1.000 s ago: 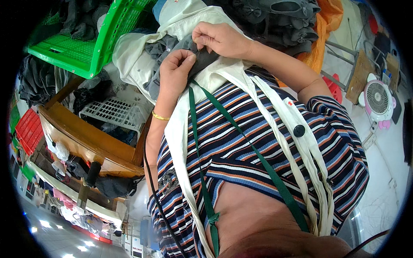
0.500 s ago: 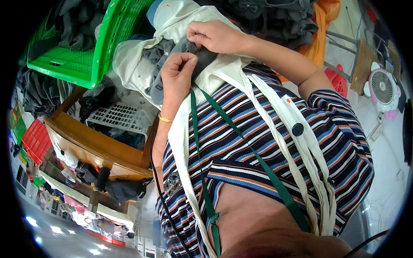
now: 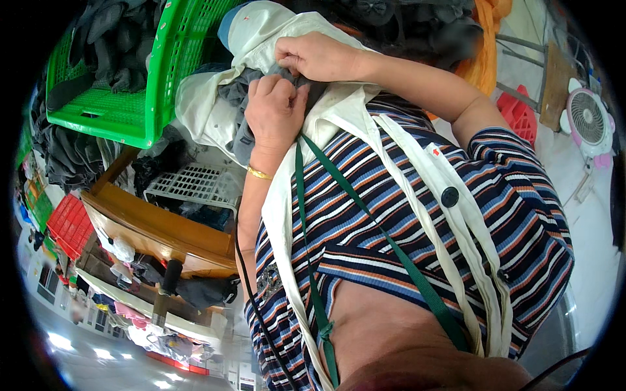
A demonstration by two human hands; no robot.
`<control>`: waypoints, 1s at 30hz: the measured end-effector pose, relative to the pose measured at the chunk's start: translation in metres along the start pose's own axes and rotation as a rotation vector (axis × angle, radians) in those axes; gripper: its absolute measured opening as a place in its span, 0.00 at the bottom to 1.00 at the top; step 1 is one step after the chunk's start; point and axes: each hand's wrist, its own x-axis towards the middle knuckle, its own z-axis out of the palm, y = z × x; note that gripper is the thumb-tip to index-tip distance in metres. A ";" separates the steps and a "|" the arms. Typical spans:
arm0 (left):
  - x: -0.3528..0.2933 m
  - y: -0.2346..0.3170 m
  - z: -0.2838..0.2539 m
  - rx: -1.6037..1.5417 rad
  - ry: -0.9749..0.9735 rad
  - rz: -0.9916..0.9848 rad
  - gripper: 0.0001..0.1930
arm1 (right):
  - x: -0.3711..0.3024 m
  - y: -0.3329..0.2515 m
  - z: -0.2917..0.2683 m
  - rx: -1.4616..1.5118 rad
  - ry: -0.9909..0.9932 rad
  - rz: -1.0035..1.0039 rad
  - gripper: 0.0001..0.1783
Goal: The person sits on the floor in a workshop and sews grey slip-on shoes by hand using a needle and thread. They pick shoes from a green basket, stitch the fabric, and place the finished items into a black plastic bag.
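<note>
Head view, far left: a green crate point(image 3: 94, 128) holds dark grey pieces point(image 3: 111, 55), though from where I stand I can't tell whether those are finished or waiting. Next comes the grey cloth point(image 3: 243, 142), bunched in the person's lap on a white apron point(image 3: 203, 107). Over it bends the left hand point(image 3: 275, 112), knuckles up, its fingertips hidden, so I can't tell whether it grips. Just beyond, the right hand point(image 3: 319, 57) has thumb and fingers together at the cloth; anything between them is too small to make out. I'd judge this piece half-done, with both hands busy there. Farther right sits a dark pile point(image 3: 391, 26), its progress equally unclear, beside orange material point(image 3: 484, 45).
</note>
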 end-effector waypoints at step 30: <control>0.005 -0.024 0.022 0.123 -0.003 0.296 0.07 | -0.029 0.011 -0.017 0.144 0.102 0.101 0.12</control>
